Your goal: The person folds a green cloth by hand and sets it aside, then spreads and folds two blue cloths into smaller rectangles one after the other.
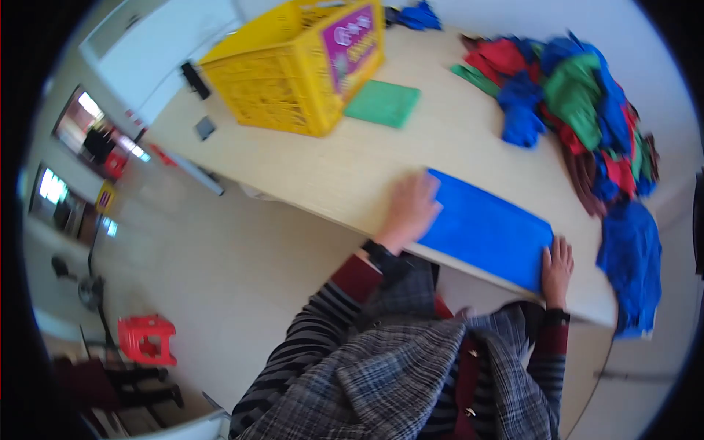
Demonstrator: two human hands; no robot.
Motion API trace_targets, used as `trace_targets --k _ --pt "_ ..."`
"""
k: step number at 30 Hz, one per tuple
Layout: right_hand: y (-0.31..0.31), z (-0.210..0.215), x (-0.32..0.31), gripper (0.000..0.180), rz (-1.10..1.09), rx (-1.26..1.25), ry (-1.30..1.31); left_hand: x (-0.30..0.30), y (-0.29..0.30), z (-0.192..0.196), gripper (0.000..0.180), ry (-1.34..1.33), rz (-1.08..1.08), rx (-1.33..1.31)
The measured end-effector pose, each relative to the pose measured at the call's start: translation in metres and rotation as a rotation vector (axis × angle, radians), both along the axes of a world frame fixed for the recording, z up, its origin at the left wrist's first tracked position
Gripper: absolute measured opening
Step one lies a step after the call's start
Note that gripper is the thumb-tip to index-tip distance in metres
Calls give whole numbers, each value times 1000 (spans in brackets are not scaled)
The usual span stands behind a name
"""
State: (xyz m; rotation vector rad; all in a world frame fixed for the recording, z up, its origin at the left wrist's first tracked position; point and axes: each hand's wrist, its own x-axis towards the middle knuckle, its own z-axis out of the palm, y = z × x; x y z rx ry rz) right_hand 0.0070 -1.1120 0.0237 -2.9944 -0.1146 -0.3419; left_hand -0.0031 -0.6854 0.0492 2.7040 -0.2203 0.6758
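fingers (433, 192) of the left hand (412, 209) are spread and laid flat on the left end of a blue cloth (488, 231), nothing being clasped; the wrist is bent back over the table edge, and the forearm is covered by a striped sleeve with a dark red cuff. fingers of the right hand (556, 268) are likewise seen extended and slightly parted, pressed on the cloth's lower right corner, with the palm at the table edge; no grip is closed there either. the blue cloth is seen as a smooth, flat rectangle of thin fabric, set slantwise in the centre right of the frame, close to the near edge of the pale wooden table (352, 176). a grey checked garment is worn over the striped sleeves at the bottom of the frame. another blue cloth (631, 268) is draped over the table edge at the right. further up, a small folded green cloth (383, 103) is laid flat beside a yellow plastic crate (293, 73) with latticed walls in the upper centre. a crumpled heap of cloths (579, 110), red, green and blue, is piled at the upper right. a red plastic stool (149, 339) is seen on the floor at the lower left.
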Motion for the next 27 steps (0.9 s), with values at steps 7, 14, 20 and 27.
trace_targets --k 7,14,20,27 --pt "77 48 -15 54 120 200 -181 -4 13 13 40 157 242 30" --pt "157 49 -30 56 218 114 -99 6 2 7 31 360 139 -419" --pt "170 35 -32 54 247 70 -96 11 31 11 34 719 -244 -1505" --pt "193 40 -33 52 347 20 -62 -5 7 86 42 686 -238 -1582"
